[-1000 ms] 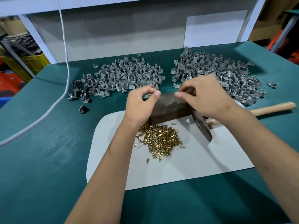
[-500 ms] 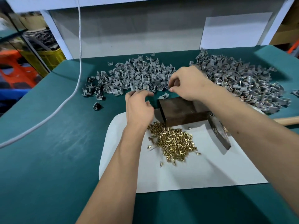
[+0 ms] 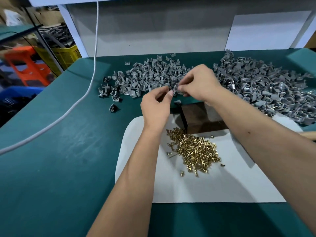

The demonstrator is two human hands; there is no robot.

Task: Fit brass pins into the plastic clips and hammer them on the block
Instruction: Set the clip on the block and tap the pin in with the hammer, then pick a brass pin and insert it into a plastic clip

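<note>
Head view: my left hand (image 3: 156, 106) and right hand (image 3: 199, 83) both pinch one grey clip (image 3: 174, 88), perhaps seating a pin, above the block (image 3: 202, 117), with brass pins (image 3: 195, 148) heaped at six o'clock for quick reach.

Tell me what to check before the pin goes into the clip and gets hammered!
1. Clip held: right hand pinches a grey clip - ok.
2. Pin ready: left hand has fingertips pinched at the clip; a pin there is too small to see - cannot tell.
3. Block top free: nothing lies on it - ok.
4. Spare brass pins close by on the white mat - ok.
5. Hammer at hand: only a wooden handle end shows - cannot tell.
</note>
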